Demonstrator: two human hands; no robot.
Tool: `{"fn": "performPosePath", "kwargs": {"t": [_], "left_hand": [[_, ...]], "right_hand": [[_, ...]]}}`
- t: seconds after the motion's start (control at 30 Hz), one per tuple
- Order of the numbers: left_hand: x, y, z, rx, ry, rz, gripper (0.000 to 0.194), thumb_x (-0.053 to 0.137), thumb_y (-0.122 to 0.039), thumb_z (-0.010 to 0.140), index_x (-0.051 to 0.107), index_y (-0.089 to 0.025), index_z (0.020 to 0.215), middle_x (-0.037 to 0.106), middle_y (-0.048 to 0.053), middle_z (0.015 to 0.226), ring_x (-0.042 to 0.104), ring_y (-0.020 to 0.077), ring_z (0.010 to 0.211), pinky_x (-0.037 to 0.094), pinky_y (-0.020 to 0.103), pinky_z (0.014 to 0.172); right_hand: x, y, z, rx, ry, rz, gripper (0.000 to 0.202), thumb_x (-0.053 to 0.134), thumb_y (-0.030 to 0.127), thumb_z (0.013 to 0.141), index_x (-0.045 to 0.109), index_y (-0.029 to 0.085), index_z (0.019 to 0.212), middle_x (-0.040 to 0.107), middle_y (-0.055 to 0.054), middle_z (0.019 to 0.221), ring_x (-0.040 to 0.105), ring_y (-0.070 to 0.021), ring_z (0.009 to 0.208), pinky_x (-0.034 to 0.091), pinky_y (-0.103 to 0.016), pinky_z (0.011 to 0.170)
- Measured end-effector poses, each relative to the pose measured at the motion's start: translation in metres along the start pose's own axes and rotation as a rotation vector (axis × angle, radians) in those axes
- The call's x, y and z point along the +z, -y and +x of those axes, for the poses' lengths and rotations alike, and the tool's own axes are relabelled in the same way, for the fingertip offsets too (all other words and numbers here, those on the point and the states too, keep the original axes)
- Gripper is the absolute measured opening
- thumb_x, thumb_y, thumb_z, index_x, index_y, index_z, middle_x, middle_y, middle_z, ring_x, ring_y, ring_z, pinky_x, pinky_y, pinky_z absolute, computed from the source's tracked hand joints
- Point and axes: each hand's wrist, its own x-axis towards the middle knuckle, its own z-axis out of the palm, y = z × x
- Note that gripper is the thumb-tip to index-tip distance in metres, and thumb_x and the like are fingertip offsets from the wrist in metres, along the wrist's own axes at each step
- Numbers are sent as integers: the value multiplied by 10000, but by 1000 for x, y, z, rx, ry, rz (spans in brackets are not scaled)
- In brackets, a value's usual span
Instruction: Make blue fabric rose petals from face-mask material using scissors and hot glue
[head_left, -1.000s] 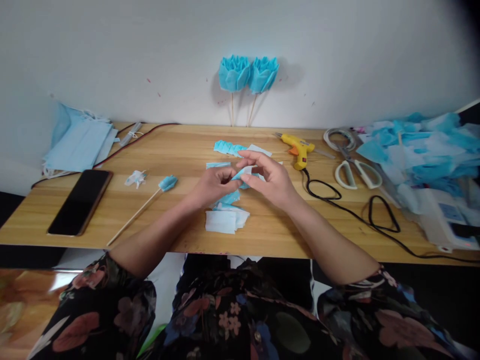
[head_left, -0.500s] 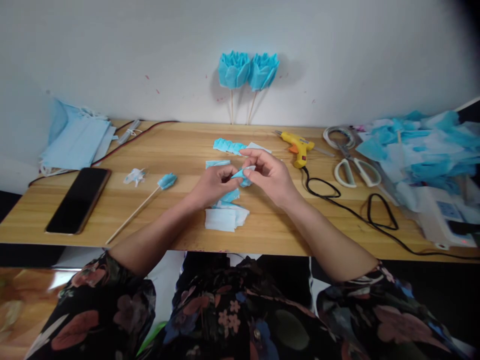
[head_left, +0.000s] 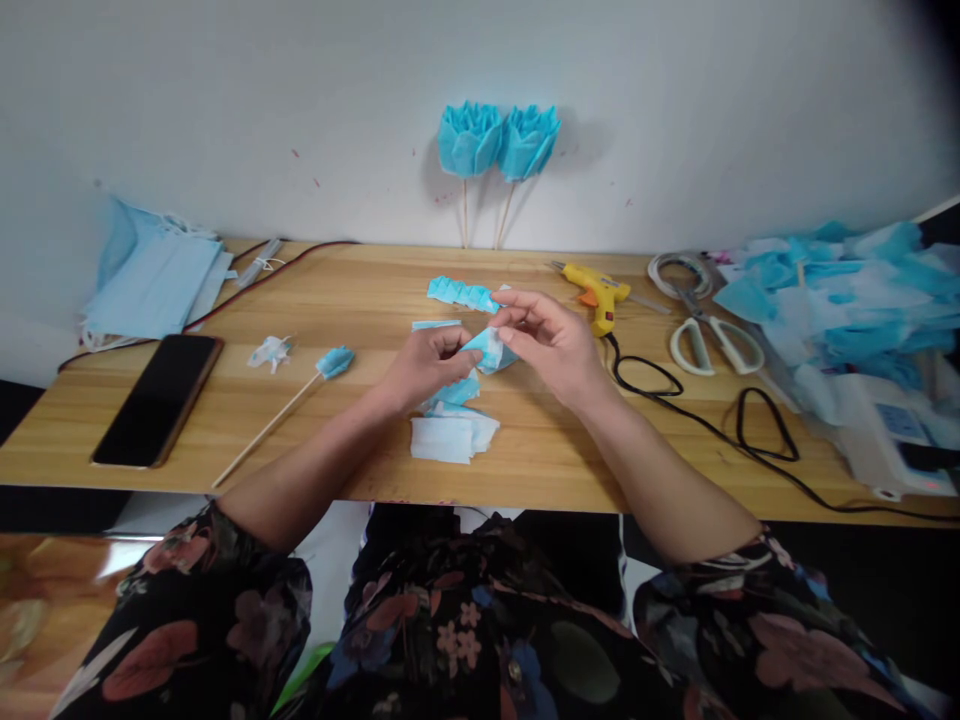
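A small piece of blue and white mask fabric [head_left: 491,352] is held up between my hands over the table. My left hand [head_left: 431,368] pinches its left side between thumb and fingers. At its upper right side, the thumb and fingertips of my right hand [head_left: 551,345] are closed on it. Below lie more cut blue and white fabric pieces [head_left: 442,440], partly covered by my left hand. Just beyond my fingers is a row of blue folded pieces [head_left: 457,292]. A stick with a small blue fabric bud [head_left: 335,361] rests left of my left hand.
Two blue fabric flowers [head_left: 469,140] on sticks stand against the wall. To the right are a yellow glue gun [head_left: 596,290] with black cord, scissors [head_left: 712,340], a tape roll [head_left: 679,262] and a fabric heap [head_left: 847,290]. A phone [head_left: 157,400] and stacked masks [head_left: 150,280] are left.
My right hand has shifted slightly to the right and turned. More of the held fabric piece shows between my hands, looking more opened out. My left hand has hardly moved.
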Motion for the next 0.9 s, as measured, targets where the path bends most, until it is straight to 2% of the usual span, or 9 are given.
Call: {"fn": "performPosePath", "kwargs": {"t": [0.17,0.5,0.77,0.9], "left_hand": [[-1,-3,0,-17,-4,-4,296,638,-339,848,506,-173,642,511,-31,582,436,76,546,341,230,552],[-2,-5,0,-40,0,-57,297,634,-330,868,514,-174,645,515,-31,571,455,77,534,376,234,559],[-1,-6,-2,-18,13,0,264,628,-290,864,519,-176,653,495,-33,588,422,81,553,326,240,548],[2,-6,-4,-1,2,46,224,608,-269,854,527,-173,669,468,-33,619,401,84,583,303,236,547]], "right_hand": [[0,3,-3,-141,7,-130,316,629,214,863,685,259,1171,743,-8,968,683,-157,895,562,-362,861],[0,10,-7,-278,-30,-394,322,613,169,878,699,298,1161,760,-2,986,684,-184,922,561,-417,915],[-2,5,-5,-218,43,-271,403,607,249,900,636,311,1297,733,-27,1159,668,-197,1034,555,-419,940],[1,11,-7,-228,76,-336,454,654,240,865,623,317,1311,741,-23,1120,668,-213,1023,541,-446,964]]}}
